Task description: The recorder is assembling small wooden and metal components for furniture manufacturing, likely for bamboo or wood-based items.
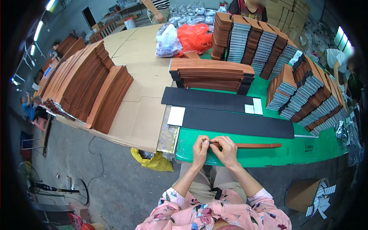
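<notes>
A slim reddish-brown wooden slat point(257, 145) lies on the green table near its front edge. At the slat's left end, my left hand point(200, 151) and my right hand point(226, 151) meet with fingertips closed in a pinch. Between them shows a small dark piece point(210, 143), probably a black pad; my fingers cover most of it. Just beyond my hands lies a long black strip point(237, 122) with a white patch at its left end. Behind it is a second black strip point(209, 99), marked off in sections, with white patches on its right.
A stack of slats with black ends point(212, 73) stands behind the strips. Tall slat piles point(318, 92) rise at right, and more slats point(78, 82) lie on cardboard at left. A yellow bag point(153, 160) and a bin with white scraps point(306, 195) are below. People stand beyond.
</notes>
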Motion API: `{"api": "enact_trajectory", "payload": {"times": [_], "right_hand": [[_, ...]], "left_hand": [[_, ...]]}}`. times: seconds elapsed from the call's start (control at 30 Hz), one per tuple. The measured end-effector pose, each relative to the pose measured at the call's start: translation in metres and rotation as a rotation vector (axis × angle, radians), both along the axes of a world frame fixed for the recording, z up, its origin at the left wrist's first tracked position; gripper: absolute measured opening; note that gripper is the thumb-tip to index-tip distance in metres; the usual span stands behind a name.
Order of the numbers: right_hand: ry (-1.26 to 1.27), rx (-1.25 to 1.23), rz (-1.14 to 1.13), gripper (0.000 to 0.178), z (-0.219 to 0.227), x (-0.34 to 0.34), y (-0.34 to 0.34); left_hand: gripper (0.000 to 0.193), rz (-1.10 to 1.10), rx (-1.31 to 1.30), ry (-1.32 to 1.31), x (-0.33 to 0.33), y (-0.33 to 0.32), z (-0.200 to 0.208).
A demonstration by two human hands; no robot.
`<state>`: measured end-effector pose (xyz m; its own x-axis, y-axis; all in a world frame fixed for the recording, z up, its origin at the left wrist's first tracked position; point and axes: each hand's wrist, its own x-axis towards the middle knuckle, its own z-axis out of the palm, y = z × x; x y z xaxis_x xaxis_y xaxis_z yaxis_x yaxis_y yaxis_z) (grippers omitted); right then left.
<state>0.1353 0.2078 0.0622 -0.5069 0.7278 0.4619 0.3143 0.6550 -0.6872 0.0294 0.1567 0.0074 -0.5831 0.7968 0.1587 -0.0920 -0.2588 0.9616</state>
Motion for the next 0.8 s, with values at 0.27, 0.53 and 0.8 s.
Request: {"api": "enact_trajectory", "payload": {"times": [0.27, 0.53, 0.8], "right_hand": [[-0.010, 0.010, -0.019, 0.015, 0.004, 0.001, 0.000], [0.012, -0.025, -0.042, 0.019, 0.004, 0.001, -0.011], [-0.004, 0.002, -0.062, 0.015, 0.002, 0.000, -0.014]], "left_hand": [[0.018, 0.022, 0.035, 0.054, -0.001, 0.003, 0.007], [0.019, 0.000, 0.061, 0.068, 0.005, -0.006, 0.002], [0.025, 0.014, 0.041, 0.126, 0.004, -0.008, 0.005]]}}
